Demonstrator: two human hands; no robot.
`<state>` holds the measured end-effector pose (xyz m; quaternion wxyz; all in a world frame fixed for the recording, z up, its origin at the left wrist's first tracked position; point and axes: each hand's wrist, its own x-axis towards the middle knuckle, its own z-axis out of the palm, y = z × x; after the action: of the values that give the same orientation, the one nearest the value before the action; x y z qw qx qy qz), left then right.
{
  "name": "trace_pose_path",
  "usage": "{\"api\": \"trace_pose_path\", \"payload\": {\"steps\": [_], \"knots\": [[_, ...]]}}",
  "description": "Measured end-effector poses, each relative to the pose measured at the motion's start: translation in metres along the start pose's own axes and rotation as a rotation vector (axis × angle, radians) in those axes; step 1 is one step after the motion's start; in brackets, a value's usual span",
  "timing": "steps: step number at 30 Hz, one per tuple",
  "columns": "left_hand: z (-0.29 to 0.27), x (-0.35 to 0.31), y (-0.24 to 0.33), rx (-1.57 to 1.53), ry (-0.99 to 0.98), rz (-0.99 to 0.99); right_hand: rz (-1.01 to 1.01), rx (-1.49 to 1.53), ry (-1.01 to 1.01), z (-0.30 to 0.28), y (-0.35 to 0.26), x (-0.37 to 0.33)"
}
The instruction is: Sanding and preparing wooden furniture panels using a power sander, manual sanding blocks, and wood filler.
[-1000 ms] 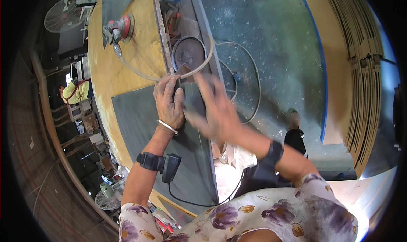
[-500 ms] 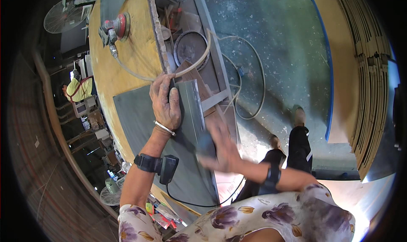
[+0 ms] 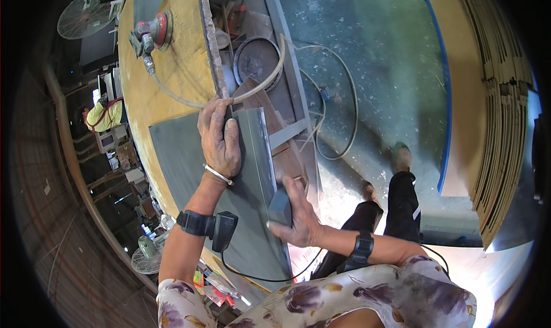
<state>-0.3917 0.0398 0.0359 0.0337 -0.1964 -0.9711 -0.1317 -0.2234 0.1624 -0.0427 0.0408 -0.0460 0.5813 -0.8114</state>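
Observation:
A dark grey panel [image 3: 189, 147] lies on a yellow-topped workbench [image 3: 172, 75], its right edge running past the bench's side. Flat on the panel, near its far end, rests my left hand [image 3: 220, 136], fingers stretched out and pressing down with nothing in them. My right hand [image 3: 301, 216] grips a grey-blue sanding block [image 3: 279, 207] between thumb and fingers. The block sits against the panel's right edge, at the nearer half. Both forearms wear black straps, and the left one carries a small dark device [image 3: 224, 231] with a cable.
A red-and-grey air sander [image 3: 156, 30] stands on the bench, its pale hose [image 3: 172, 95] crossing to loops on the green floor [image 3: 367, 58]. Right of the bench is a shelf with a round dusty tub [image 3: 258, 64] and wood offcuts. Stacked cardboard [image 3: 496, 115] lines the right; a person stands far left.
My right hand was blurred by motion and now shows sharply, a little lower along the panel's edge with the block. My left hand keeps its place on the panel.

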Motion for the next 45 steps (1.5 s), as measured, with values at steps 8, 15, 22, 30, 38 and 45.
{"api": "trace_pose_path", "payload": {"steps": [8,15,22,30,38,45], "knots": [[0.008,0.006,0.002,-0.002,0.016,-0.014,0.036,0.16,0.044,-0.044,-0.006,0.134],[0.004,0.002,0.001,0.007,0.036,0.004,-0.075,-0.31,0.018,-0.017,-0.028,0.034],[0.009,0.005,-0.009,0.0,0.078,0.065,-0.171,-0.235,0.135,-0.027,-0.033,0.106],[0.009,-0.068,0.018,0.185,-0.096,-0.115,-0.18,-0.347,0.125,-0.043,-0.022,0.094],[-0.004,-0.074,0.011,0.173,-0.132,-0.138,-0.114,-0.308,-0.014,-0.012,-0.02,0.026],[0.002,-0.066,0.007,0.164,-0.117,-0.119,-0.117,-0.397,-0.021,-0.028,-0.02,0.077]]}}
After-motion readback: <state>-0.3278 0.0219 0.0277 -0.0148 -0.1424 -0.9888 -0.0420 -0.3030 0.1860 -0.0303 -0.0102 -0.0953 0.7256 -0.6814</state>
